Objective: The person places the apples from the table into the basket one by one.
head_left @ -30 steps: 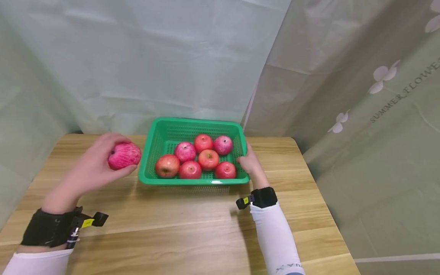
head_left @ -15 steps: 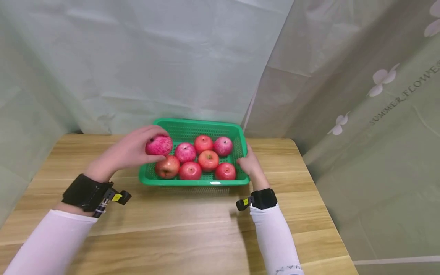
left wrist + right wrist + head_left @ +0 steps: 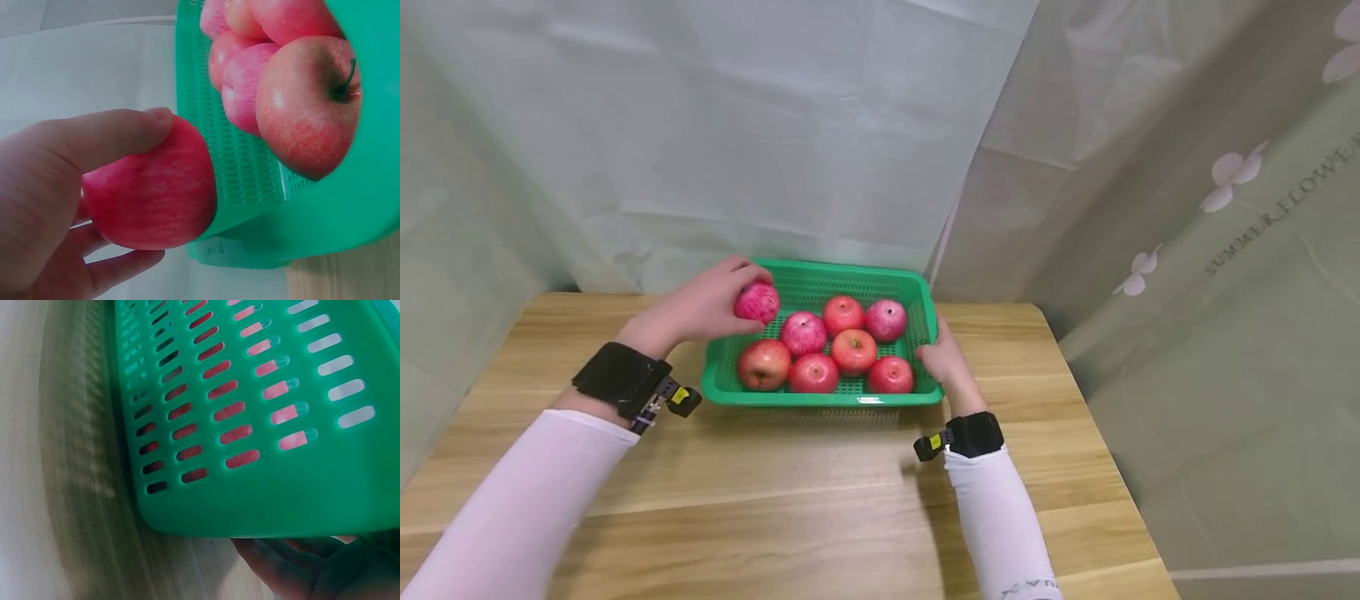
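Note:
My left hand (image 3: 711,302) grips a pinkish-red striped apple (image 3: 757,302) at the far left corner of the green basket (image 3: 820,399). In the left wrist view the thumb lies across the top of this apple and the other fingers curl beneath it. Several red and pink apples sit inside, among them a striped one (image 3: 804,333) and a blotchy one (image 3: 763,364) near the left wall. My right hand (image 3: 947,358) holds the basket's right side, thumb over the rim; in the right wrist view its fingers (image 3: 281,565) show below the basket's slotted wall.
The basket stands toward the back of a wooden table (image 3: 790,508), close to a pale sheet (image 3: 760,133) hanging behind. A flower-printed curtain (image 3: 1225,350) hangs along the right. Both wrists wear black straps with small cameras.
My left hand has carried the striped apple rightward from left of the basket to over its far left corner. The right hand keeps its hold on the basket, which stays in place.

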Demonstrator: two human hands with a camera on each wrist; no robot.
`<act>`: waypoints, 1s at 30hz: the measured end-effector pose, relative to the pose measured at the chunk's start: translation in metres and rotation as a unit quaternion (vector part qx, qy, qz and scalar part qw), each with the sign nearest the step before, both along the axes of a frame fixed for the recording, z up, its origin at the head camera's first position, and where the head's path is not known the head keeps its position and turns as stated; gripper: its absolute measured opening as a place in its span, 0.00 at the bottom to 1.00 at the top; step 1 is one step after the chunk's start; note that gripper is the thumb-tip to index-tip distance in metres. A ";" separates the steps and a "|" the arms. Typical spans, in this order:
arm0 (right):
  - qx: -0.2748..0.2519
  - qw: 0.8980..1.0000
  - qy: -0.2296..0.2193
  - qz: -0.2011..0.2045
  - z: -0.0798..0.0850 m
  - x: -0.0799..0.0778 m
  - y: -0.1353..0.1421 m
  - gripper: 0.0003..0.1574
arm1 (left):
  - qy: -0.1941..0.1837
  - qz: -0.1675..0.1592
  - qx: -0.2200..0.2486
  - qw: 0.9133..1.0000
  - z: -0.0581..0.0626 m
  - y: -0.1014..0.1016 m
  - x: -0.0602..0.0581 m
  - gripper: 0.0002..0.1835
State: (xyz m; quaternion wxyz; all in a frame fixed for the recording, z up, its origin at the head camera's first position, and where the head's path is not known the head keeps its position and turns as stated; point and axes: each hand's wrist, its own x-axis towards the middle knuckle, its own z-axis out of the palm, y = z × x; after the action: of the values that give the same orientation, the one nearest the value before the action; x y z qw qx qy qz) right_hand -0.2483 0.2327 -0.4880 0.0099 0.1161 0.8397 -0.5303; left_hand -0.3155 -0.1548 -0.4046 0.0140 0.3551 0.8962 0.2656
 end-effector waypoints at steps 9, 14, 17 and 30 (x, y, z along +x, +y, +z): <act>-0.002 1.000 0.001 0.008 0.001 -0.002 -0.001 0.60 | -0.015 -0.004 -0.040 0.999 -0.004 0.011 -0.014 0.33; -0.002 1.000 -0.003 0.007 0.000 -0.001 0.000 0.59 | -0.010 -0.002 -0.086 0.996 -0.004 0.023 -0.023 0.37; -0.002 1.000 -0.005 0.006 -0.001 -0.001 0.001 0.59 | 0.002 -0.003 -0.108 0.994 -0.005 0.028 -0.027 0.39; -0.003 1.000 -0.001 0.003 0.001 0.001 0.002 0.58 | 0.025 -0.014 -0.148 0.989 -0.022 0.036 -0.042 0.34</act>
State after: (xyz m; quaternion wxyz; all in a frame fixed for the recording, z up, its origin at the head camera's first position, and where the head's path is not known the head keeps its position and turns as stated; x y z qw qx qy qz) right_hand -0.2474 0.2346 -0.4869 0.0132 0.1141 0.8384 -0.5328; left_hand -0.3575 -0.1186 -0.4266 0.0478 0.3683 0.9206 0.1205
